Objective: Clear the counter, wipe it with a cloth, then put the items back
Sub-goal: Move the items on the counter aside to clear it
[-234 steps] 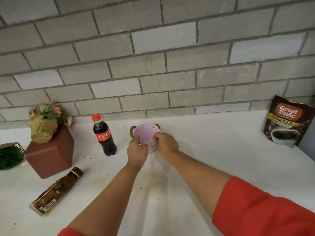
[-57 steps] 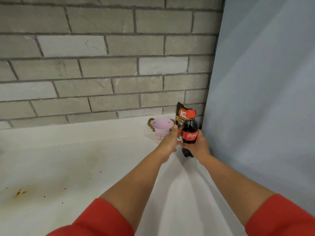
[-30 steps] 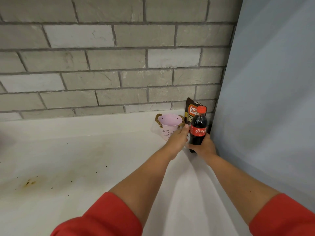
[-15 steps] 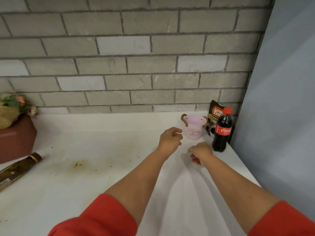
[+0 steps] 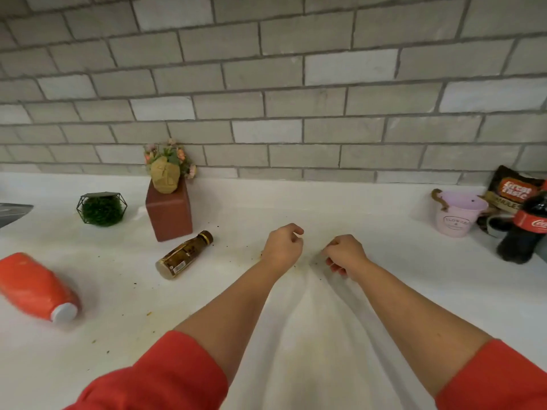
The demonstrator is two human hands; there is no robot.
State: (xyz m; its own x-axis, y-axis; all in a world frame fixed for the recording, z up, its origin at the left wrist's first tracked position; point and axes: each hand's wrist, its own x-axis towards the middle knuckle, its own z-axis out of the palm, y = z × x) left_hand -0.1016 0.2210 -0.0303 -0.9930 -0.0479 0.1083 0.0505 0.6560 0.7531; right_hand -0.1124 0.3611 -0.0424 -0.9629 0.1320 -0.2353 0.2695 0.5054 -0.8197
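Here we look down on a white bench point(image 5: 399, 297) that runs along a wall of grey brick point(image 5: 266, 99). Its surface is dirty: dark crumbs and yellowish stains point(image 5: 149, 313) are scattered over the middle and left of it.

Our left hand point(image 5: 282, 247) and right hand point(image 5: 344, 253) hover close together over the middle of the bench, apart from each other. The fingers of both are loosely curled and neither holds anything. Red sleeves point(image 5: 159, 377) are pushed up on both arms.

At the far right, by the wall, three things stand bunched together. They are a pink bucket point(image 5: 455, 216) with rope handles, a coffee pouch point(image 5: 509, 190) behind it, and a cola bottle point(image 5: 527, 232) in front of the pouch.

To the left stands a reddish-brown block point(image 5: 169, 211) topped with a small flower bundle point(image 5: 165, 168). A green plant in a black wire frame point(image 5: 102, 208) sits farther left. A brown bottle point(image 5: 185, 254) lies on its side just in front of the block. An orange-red bottle point(image 5: 32, 287) with a white cap lies near the left edge. A dark grey edge point(image 5: 11, 211) shows at the far left; we cannot tell what it is.
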